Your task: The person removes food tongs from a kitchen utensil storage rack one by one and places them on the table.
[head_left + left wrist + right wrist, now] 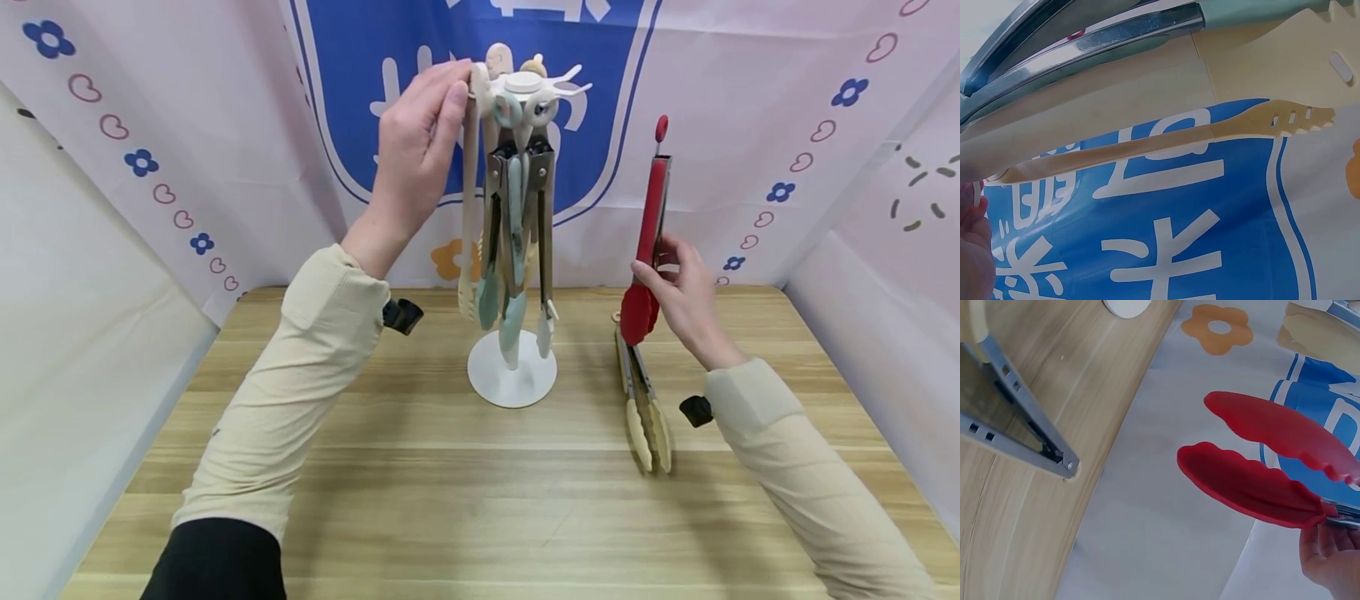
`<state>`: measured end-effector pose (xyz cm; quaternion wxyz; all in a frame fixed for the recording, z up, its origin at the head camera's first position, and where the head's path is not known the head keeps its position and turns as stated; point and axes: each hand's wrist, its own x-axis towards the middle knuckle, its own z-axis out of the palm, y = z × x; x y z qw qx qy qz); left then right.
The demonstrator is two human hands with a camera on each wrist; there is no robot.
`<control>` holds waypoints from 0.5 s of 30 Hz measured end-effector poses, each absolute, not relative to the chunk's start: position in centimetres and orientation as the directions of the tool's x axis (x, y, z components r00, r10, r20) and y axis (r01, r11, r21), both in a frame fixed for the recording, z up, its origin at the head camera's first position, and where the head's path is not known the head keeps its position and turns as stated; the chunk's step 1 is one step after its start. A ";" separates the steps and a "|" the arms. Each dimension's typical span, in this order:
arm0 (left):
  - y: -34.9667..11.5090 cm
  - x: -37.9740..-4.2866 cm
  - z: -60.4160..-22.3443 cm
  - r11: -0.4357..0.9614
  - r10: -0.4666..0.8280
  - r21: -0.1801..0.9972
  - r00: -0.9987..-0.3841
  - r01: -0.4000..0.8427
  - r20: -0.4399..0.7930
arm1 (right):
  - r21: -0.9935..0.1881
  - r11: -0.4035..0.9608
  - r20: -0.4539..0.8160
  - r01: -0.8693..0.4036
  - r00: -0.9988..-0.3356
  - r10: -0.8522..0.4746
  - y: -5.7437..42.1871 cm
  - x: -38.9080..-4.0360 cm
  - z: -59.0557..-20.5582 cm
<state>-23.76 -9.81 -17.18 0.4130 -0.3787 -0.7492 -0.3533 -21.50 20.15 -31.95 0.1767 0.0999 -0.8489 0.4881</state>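
Observation:
My left hand [420,137] pinches the hook rim at the top of a white utensil rack [512,387], beside a cream handle end. From the rack hang tongs [545,217] with metal arms, mint-tipped tongs [513,321] and a cream slotted utensil [1247,122] with a toothed edge. Two of the rack's hooks [573,79] stick out bare to the right. My right hand [686,292] holds red tongs [651,217] upright, right of the rack, with the scalloped heads down and the red pull ring on top. In the right wrist view the red heads stand apart.
Cream-tipped tongs [648,433] lie spread on the wooden table [420,500] below my right hand, tips toward me. Behind the table hangs a white cloth with a blue printed panel [592,158]. A pale side wall [885,283] stands at the right.

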 end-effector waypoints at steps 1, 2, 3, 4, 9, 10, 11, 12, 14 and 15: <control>-9.8 -23.8 -17.2 0.464 0.276 0.216 -0.372 0.859 0.886 | -0.790 0.512 0.397 -0.338 -0.918 0.006 20.3 -21.4 -32.0; -9.8 -23.8 -17.2 0.465 0.276 0.216 -0.372 0.859 0.886 | -0.785 0.521 0.398 -0.335 -0.917 0.008 20.4 -21.4 -32.0; -9.9 -23.7 -17.2 0.466 0.278 0.215 -0.373 0.858 0.885 | -0.782 0.529 0.394 -0.329 -0.919 0.012 20.5 -21.3 -32.0; -9.9 -23.7 -17.1 0.465 0.279 0.215 -0.373 0.859 0.885 | -0.780 0.534 0.393 -0.325 -0.919 0.015 20.6 -21.3 -32.0; -9.9 -23.8 -17.2 0.468 0.283 0.216 -0.377 0.857 0.882 | -0.767 0.573 0.372 -0.288 -0.928 0.031 21.0 -21.0 -32.1; -9.9 -23.8 -17.2 0.468 0.283 0.215 -0.376 0.857 0.882 | -0.765 0.581 0.366 -0.280 -0.930 0.034 21.1 -21.0 -32.1; -9.9 -23.8 -17.2 0.468 0.283 0.214 -0.375 0.857 0.883 | -0.760 0.593 0.358 -0.268 -0.933 0.038 21.2 -20.9 -32.1; -9.9 -23.8 -17.2 0.467 0.280 0.216 -0.375 0.858 0.884 | -0.755 0.604 0.350 -0.256 -0.936 0.041 21.3 -20.9 -32.1; -9.9 -23.8 -17.2 0.466 0.280 0.215 -0.374 0.858 0.884 | -0.744 0.619 0.348 -0.250 -0.937 0.040 21.5 -20.8 -32.2; -9.9 -23.8 -17.1 0.465 0.281 0.215 -0.373 0.859 0.884 | -0.739 0.628 0.346 -0.246 -0.937 0.040 21.6 -20.7 -32.2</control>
